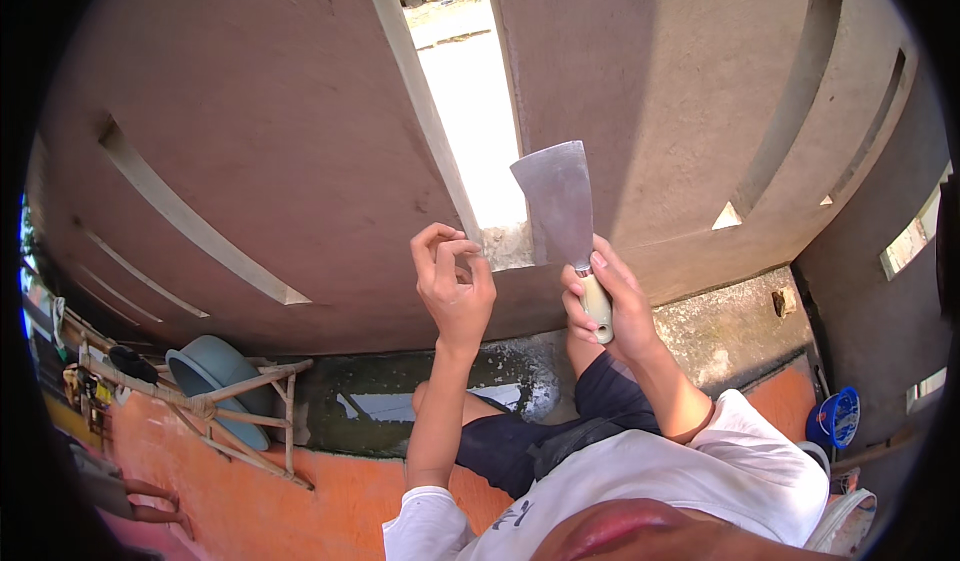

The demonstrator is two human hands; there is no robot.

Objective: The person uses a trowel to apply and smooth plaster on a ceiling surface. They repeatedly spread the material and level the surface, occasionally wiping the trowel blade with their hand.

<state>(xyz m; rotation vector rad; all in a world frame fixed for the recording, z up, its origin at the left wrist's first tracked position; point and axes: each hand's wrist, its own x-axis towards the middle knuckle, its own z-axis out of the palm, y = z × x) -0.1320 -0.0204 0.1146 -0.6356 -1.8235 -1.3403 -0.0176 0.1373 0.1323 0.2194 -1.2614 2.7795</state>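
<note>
My right hand (622,306) is wrapped round the pale cream handle of a putty knife (563,199). Its wide grey metal blade points up in front of the wall, and a hole shows at the handle's lower end. To the left of the knife, my left hand (455,286) is raised with its fingers loosely bent and somewhat apart. Nothing can be seen in that hand, and it does not touch the knife. Behind both hands rises a brown plastered wall (270,111) with a tall bright slot between them.
A wet, dark trough (350,436) with water runs along the wall's foot. On the left, a grey-green basin (222,371) leans in a wooden stand (290,426) on the orange floor (350,501). A blue bucket (833,419) stands right. Another person's legs (150,501) show lower left.
</note>
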